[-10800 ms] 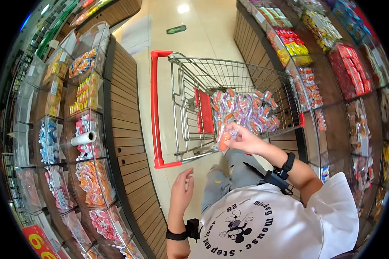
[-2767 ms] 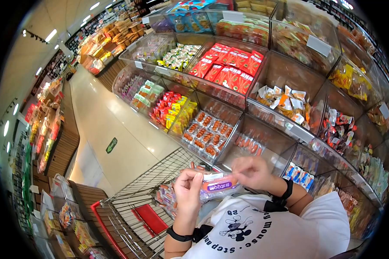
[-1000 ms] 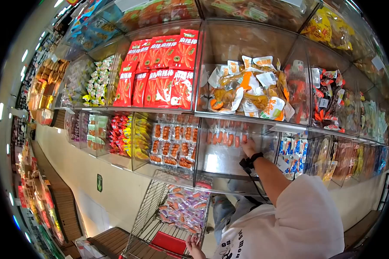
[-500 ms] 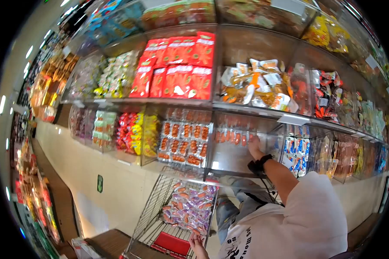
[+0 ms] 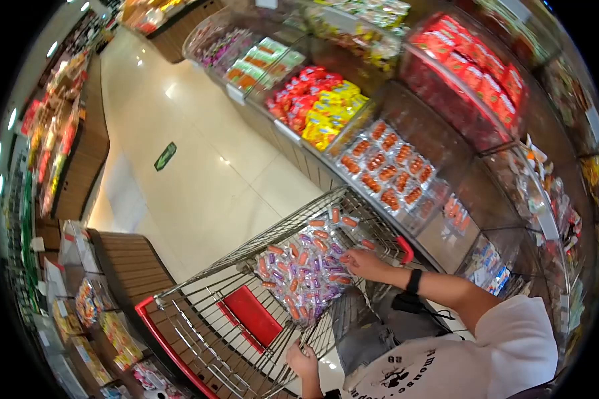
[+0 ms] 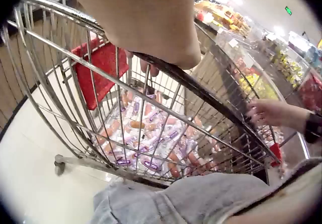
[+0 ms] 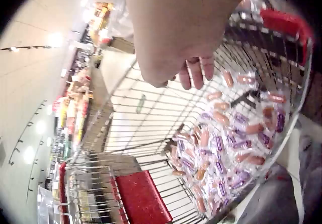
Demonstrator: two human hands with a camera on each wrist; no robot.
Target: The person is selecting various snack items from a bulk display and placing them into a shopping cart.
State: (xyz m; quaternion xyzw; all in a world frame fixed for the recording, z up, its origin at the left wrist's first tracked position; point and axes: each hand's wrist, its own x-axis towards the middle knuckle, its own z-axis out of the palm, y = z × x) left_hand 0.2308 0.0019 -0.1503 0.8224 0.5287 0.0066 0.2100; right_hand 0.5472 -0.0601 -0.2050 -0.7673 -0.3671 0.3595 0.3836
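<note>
Wrapped sausages [image 5: 303, 256] in clear packs, many with purple labels, lie heaped in the far part of a metal shopping cart [image 5: 199, 279]. Over the heap's right side, my right hand [image 5: 369, 266] hangs with loosely bent fingers. In the right wrist view, its fingertips [image 7: 196, 74] point down over the sausages [image 7: 231, 143], with no pack seen between them. My left hand [image 5: 303, 361] is at the cart's near side. In the left wrist view, its fingertips [image 6: 146, 65] show just past the cart's dark top rim [image 6: 216, 101], fingers relaxed; part of that hand is hidden.
A red child-seat flap [image 5: 249, 319] and a red handle [image 5: 173, 352] belong to the cart. Clear snack bins [image 5: 386, 166] line the right, including one with a few sausage packs [image 5: 456, 213]. A wooden shelf unit [image 5: 130, 263] stands left; tiled aisle floor [image 5: 180, 193] lies ahead.
My right hand has come out of the low sausage bin and back over the cart. My left hand stays beside the cart. The head view has turned left and down toward the cart.
</note>
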